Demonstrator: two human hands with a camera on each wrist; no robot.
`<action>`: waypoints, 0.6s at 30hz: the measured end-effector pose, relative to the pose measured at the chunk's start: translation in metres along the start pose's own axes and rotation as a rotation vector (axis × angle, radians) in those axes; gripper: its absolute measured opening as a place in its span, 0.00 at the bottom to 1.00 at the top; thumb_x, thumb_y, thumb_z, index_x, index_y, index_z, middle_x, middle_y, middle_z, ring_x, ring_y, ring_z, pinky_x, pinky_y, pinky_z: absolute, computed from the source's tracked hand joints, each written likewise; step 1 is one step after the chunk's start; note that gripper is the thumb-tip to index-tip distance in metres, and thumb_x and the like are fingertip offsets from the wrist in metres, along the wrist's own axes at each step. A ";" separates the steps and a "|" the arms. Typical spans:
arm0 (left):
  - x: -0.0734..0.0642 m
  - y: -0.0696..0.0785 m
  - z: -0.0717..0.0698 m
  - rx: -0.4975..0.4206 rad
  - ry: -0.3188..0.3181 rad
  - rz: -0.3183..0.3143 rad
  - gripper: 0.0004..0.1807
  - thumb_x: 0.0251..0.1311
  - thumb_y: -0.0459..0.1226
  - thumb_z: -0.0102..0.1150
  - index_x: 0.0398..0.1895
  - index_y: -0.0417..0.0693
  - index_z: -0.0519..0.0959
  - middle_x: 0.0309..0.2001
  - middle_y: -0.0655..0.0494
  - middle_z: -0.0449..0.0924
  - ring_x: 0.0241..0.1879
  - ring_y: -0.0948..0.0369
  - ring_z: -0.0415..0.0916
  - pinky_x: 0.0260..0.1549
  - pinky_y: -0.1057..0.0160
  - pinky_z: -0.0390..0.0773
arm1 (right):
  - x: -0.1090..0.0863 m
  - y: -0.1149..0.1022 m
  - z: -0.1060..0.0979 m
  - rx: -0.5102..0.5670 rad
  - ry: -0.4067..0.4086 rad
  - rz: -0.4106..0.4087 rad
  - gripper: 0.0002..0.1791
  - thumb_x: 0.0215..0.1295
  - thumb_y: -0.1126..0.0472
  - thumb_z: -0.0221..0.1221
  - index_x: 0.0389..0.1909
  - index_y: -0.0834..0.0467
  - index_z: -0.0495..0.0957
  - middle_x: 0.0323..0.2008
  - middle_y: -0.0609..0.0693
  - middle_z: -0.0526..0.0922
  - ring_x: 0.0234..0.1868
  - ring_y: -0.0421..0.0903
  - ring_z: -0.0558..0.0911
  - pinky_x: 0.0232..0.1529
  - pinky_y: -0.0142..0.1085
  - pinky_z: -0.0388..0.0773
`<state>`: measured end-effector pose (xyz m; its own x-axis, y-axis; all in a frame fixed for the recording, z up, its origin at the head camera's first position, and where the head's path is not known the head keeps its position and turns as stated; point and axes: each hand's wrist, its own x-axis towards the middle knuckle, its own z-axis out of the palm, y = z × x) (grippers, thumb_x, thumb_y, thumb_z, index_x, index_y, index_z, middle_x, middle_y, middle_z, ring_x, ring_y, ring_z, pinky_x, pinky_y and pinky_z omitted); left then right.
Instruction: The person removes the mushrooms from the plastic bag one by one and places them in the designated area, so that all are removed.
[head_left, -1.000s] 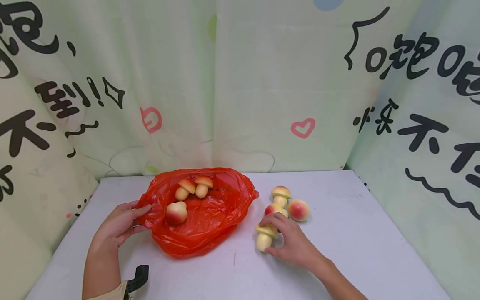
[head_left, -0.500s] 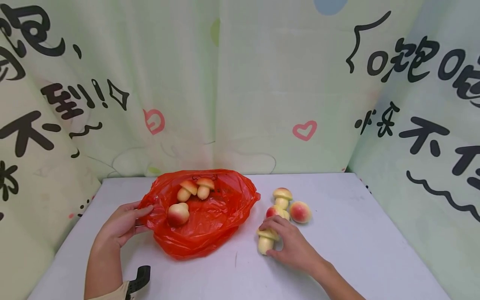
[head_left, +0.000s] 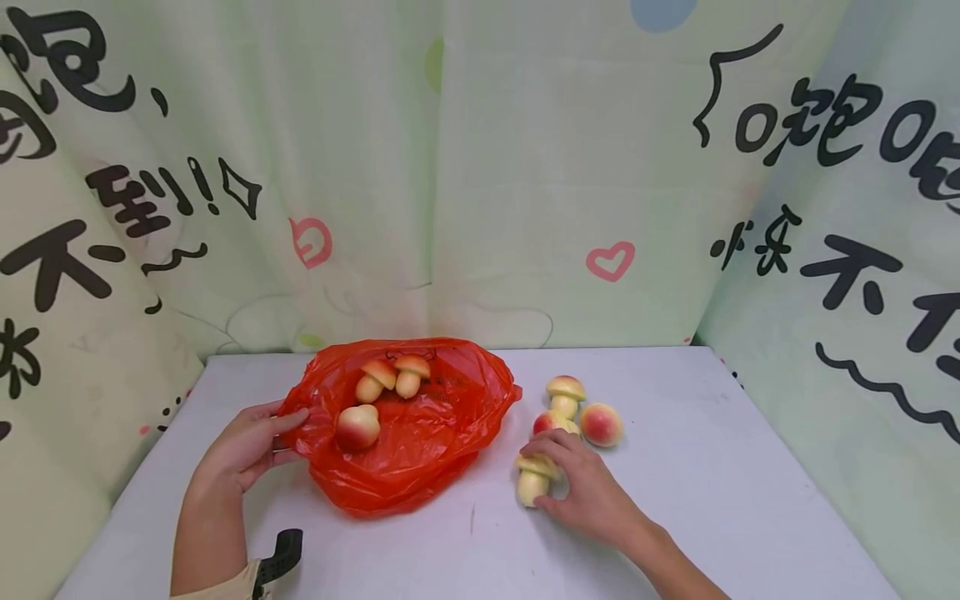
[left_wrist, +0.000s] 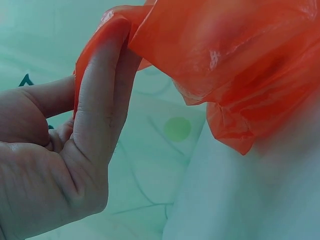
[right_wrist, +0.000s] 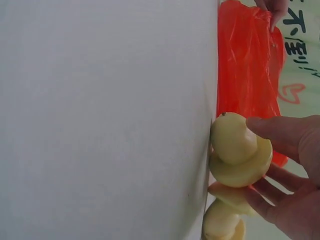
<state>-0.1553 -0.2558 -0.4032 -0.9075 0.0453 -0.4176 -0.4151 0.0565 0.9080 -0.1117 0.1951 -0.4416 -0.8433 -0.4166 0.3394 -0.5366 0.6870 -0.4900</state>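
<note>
My left hand [head_left: 243, 442] pinches the left rim of a red plastic bag [head_left: 435, 442], thumb inside and fingers behind it; the left wrist view shows the film stretched between them. The bag lies with its mouth wide. Inside are two toy mushrooms [head_left: 408, 382] with orange caps and a mushroom with a red cap [head_left: 357, 429]. To the right, my right hand [head_left: 588, 487] holds a pale yellow toy mushroom [head_left: 533, 487] on the table, thumb by the stem's foot and fingers over the cap. In the right wrist view this mushroom [right_wrist: 232, 140] sits against the tabletop.
Just behind my right hand are an upright toy mushroom [head_left: 565, 393], a red-and-yellow one [head_left: 550, 422] partly covered by my fingers, and a round red-topped one [head_left: 602, 425]. The white table [head_left: 420, 558] is backed by a printed curtain [head_left: 510, 167].
Both hands keep their grips on the bag rim and the mushroom. The whole head view has shifted slightly; the bag and mushrooms stay where they were.
</note>
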 end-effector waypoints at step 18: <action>-0.001 0.001 0.000 -0.009 0.009 -0.008 0.36 0.76 0.45 0.58 0.79 0.39 0.58 0.49 0.57 0.82 0.44 0.61 0.84 0.47 0.60 0.88 | 0.042 -0.018 -0.013 0.282 0.063 -0.019 0.26 0.57 0.65 0.76 0.55 0.46 0.81 0.53 0.42 0.84 0.52 0.39 0.81 0.52 0.42 0.87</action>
<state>-0.1553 -0.2554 -0.4018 -0.9046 0.0360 -0.4247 -0.4229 0.0482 0.9049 -0.1371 0.1729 -0.4082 -0.8342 -0.3839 0.3958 -0.5468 0.4827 -0.6841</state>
